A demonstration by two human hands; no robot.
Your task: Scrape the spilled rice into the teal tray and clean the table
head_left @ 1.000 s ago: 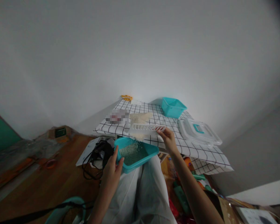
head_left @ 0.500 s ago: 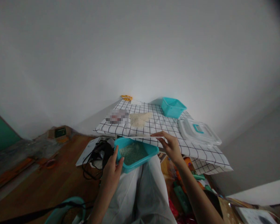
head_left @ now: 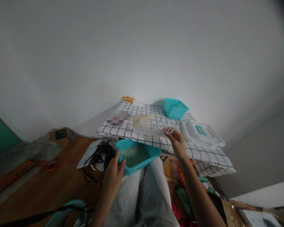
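On my lap, against the table edge, rests a turquoise plastic tub (head_left: pixel 142 165) with pale grains (head_left: pixel 135 154) in it. My left hand (head_left: pixel 114 171) grips its left end, thumb and fingers over the rim. My right hand (head_left: pixel 177 142) pinches the right end of a white slotted plastic tray (head_left: pixel 152 129), held tilted above the front of the table, apart from the tub. Behind the tray, a beige heap or sheet (head_left: pixel 142 119) lies on the checked cloth (head_left: pixel 159 112); its material is unclear.
Another turquoise tub (head_left: pixel 175 113) stands at the back right. A clear lid (head_left: pixel 202 134) with a turquoise handle lies by the right edge. An orange item (head_left: pixel 128 99) sits at the far left corner. Black cables (head_left: pixel 101 156) are left of the tub; clutter fills the floor at right.
My right hand has raised the white slotted tray and moved it forward and right, tilting it so its slots show. My left hand and the tub have stayed put.
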